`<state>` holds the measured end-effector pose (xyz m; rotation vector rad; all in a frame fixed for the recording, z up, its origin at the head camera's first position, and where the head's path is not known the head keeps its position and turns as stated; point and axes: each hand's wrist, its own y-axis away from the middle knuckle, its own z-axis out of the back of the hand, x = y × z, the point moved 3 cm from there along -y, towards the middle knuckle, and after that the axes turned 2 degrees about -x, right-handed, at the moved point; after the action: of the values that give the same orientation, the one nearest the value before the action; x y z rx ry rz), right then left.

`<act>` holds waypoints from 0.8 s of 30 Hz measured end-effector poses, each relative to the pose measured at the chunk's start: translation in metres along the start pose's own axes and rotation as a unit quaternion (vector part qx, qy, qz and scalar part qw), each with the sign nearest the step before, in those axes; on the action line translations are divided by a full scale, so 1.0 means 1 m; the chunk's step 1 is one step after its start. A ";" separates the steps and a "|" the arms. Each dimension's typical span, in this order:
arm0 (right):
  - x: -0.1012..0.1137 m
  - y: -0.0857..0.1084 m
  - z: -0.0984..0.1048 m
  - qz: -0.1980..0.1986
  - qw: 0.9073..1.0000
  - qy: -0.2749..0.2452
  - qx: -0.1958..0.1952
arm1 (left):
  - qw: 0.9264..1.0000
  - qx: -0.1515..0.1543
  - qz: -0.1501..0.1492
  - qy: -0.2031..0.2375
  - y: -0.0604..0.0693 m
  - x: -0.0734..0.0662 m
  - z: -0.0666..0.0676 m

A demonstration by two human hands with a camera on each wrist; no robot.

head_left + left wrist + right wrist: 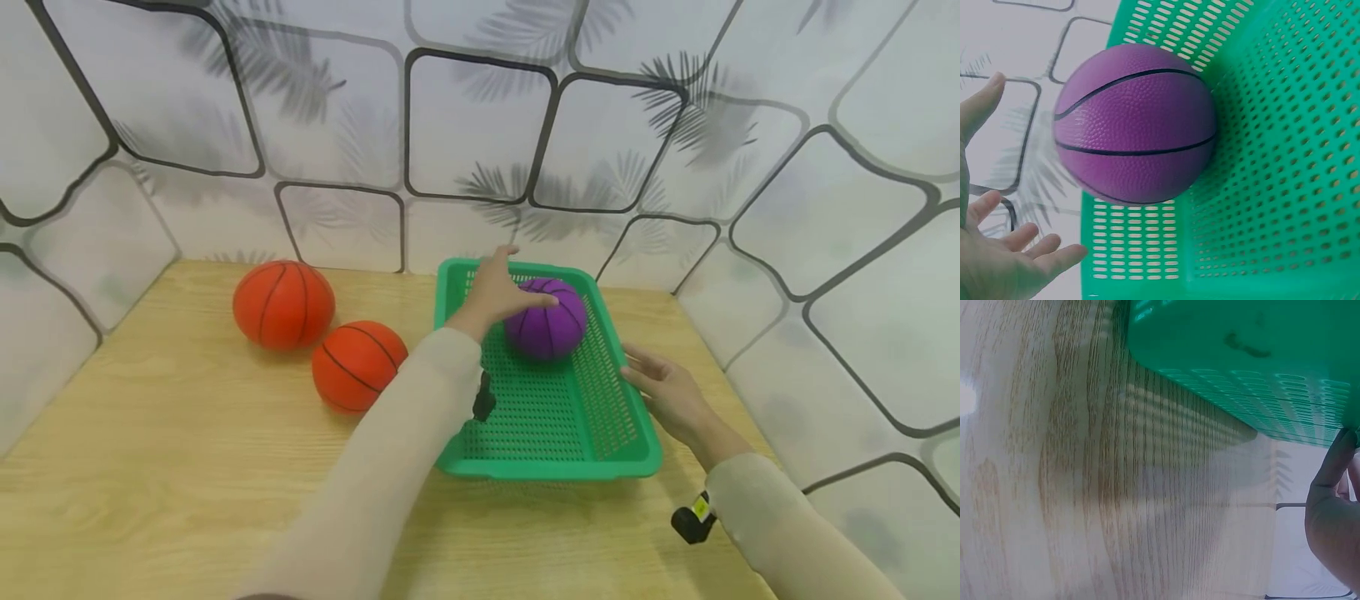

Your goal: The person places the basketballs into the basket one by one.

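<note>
A purple basketball [551, 325] sits inside a green perforated plastic basket [547, 471], toward its far end. My left hand [497, 292] reaches over the basket beside that ball, thumb and fingers spread wide. In the left wrist view, a gap shows between the left hand [1004, 250] and the purple ball [1135, 125]. At the basket's right side, my right hand [667, 392] touches the outside near the rim with its fingertips. The right wrist view catches this hand [1332, 512] only partly at its edge, against the basket's slotted wall [1254, 394].
Two orange-red basketballs, a farther one [283, 306] and a nearer one [358, 367], rest on the wooden table [150, 433] left of the basket. My left sleeve [397, 442] partly covers the nearer one. Patterned walls [480, 125] border the table at the back and sides.
</note>
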<state>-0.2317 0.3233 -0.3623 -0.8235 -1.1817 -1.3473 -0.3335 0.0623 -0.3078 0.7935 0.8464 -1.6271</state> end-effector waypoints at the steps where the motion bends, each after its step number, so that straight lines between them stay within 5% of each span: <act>1: 0.000 0.000 0.000 0.000 1.000 0.000 0.000 | 1.000 -0.005 -0.003 0.000 0.000 -0.002 0.003; 16: -0.001 0.001 0.003 -0.005 1.000 0.017 -0.005 | 0.995 -0.030 -0.079 -0.049 0.006 -0.020 0.049; 24: -0.002 -0.001 0.003 0.000 1.000 0.012 -0.001 | 0.993 -0.014 -0.113 -0.030 0.017 -0.010 0.074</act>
<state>-0.2331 0.3266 -0.3641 -0.8076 -1.1622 -1.3543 -0.3198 0.0019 -0.2629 0.6427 0.9406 -1.8244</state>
